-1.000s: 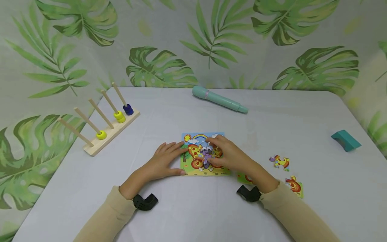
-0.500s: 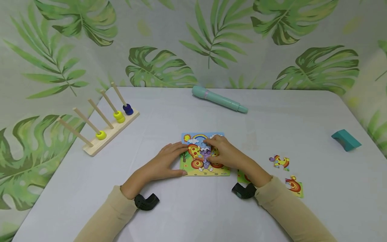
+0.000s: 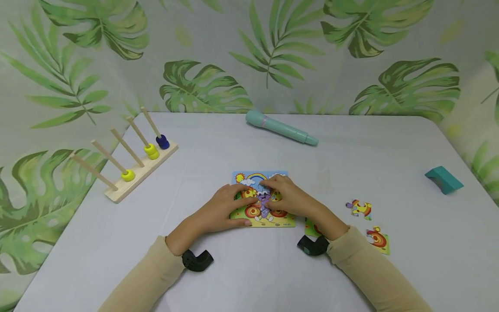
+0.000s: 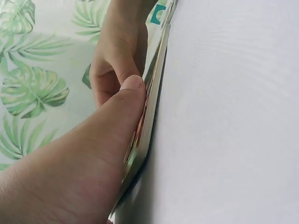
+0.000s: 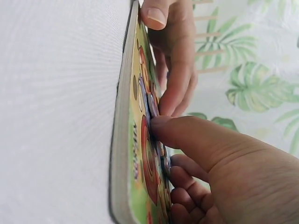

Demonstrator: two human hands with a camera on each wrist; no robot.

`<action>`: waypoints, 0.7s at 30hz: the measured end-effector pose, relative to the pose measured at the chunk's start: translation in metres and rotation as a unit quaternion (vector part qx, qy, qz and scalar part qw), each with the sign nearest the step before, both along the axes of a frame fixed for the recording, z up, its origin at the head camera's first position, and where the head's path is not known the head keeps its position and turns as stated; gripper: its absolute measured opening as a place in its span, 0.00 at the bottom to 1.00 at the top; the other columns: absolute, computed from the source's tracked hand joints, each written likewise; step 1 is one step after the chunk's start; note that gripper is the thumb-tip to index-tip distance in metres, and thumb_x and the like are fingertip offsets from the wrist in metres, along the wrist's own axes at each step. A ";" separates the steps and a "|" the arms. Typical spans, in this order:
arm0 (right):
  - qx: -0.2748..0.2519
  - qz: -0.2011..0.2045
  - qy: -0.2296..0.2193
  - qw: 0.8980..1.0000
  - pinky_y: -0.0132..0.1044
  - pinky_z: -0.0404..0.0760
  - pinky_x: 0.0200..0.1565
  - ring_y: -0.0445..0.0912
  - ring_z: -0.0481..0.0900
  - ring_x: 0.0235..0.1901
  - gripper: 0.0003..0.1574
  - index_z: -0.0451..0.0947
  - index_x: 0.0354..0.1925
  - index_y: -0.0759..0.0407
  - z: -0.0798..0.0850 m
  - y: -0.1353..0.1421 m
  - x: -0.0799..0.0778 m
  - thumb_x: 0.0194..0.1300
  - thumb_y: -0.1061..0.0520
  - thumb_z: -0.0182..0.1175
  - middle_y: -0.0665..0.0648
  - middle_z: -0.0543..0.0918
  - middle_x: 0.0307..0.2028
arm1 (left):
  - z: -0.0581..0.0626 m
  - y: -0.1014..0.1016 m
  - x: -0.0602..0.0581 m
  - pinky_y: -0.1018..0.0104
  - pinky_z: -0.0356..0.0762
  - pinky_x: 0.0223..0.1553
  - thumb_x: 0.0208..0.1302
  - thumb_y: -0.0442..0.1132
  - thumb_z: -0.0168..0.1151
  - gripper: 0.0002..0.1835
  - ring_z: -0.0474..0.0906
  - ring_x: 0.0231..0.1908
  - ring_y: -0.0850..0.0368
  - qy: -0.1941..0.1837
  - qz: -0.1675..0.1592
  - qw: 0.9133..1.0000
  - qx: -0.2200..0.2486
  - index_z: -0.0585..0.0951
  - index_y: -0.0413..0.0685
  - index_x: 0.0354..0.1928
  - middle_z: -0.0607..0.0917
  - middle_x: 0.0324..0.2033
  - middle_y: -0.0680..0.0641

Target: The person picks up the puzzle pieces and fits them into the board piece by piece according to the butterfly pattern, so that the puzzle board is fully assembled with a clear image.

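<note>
A butterfly picture puzzle board [image 3: 286,221] lies flat at the middle of the white table. My right hand [image 3: 295,197] reaches over its right side, thumb and index finger pinching a puzzle piece [image 3: 263,197] with the purple character's face. In the right wrist view the piece edges stand slightly raised above the board under the thumb. My left hand [image 3: 223,211] spreads over the board's left side, fingers fairly straight, with the index fingertip close beside that piece and the thumb [image 4: 133,84] at the near edge. Both hands hide parts of the picture.
Two loose puzzle pieces [image 3: 361,209] lie right of the board, and another green-edged piece [image 3: 310,228] is partly under my right wrist. A wooden peg stand [image 3: 146,172] with yellow and blue rings is at left. A mint microphone-shaped toy [image 3: 281,128] lies behind, a teal arch block [image 3: 444,180] far right.
My left hand has slid right, farther over the board, its index finger now near the pinched piece. My right hand moved slightly left at first and stays at the piece.
</note>
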State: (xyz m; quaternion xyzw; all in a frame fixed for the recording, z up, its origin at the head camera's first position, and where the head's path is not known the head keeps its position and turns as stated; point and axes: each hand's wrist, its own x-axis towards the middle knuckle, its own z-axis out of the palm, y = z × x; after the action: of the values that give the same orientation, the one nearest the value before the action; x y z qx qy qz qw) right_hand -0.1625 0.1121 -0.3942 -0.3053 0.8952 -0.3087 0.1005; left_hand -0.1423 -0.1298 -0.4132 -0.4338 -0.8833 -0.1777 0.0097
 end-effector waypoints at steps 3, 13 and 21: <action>0.000 0.002 -0.002 1.000 0.49 0.65 0.52 0.52 0.62 0.53 0.35 0.66 0.61 0.58 0.000 0.000 0.000 0.56 0.51 0.63 0.57 0.69 0.52 | 0.001 0.001 0.001 0.52 0.47 0.61 0.57 0.65 0.50 0.32 0.53 0.62 0.50 0.006 0.000 1.000 -0.005 0.68 0.59 0.62 0.62 0.62 0.49; -0.015 0.000 -0.010 1.000 0.49 0.65 0.52 0.52 0.61 0.53 0.33 0.67 0.60 0.56 -0.003 0.001 -0.001 0.57 0.52 0.62 0.57 0.68 0.52 | 0.002 0.002 0.001 0.52 0.47 0.60 0.58 0.65 0.49 0.31 0.52 0.63 0.51 0.005 0.002 1.000 -0.006 0.69 0.59 0.60 0.63 0.63 0.57; -0.039 -0.012 -0.026 0.999 0.52 0.62 0.54 0.53 0.60 0.56 0.25 0.73 0.55 0.53 -0.005 0.004 -0.002 0.58 0.53 0.62 0.57 0.67 0.55 | 0.002 0.002 -0.001 0.49 0.48 0.59 0.59 0.63 0.49 0.28 0.52 0.62 0.50 -0.001 -0.012 1.000 -0.007 0.71 0.62 0.59 0.63 0.63 0.56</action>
State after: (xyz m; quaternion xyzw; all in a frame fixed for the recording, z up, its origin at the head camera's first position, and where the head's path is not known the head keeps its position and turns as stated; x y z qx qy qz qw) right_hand -0.1649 0.1156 -0.3992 -0.2903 0.8829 -0.3528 0.1081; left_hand -0.1437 -0.1279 -0.4109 -0.4446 -0.8791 -0.1718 0.0040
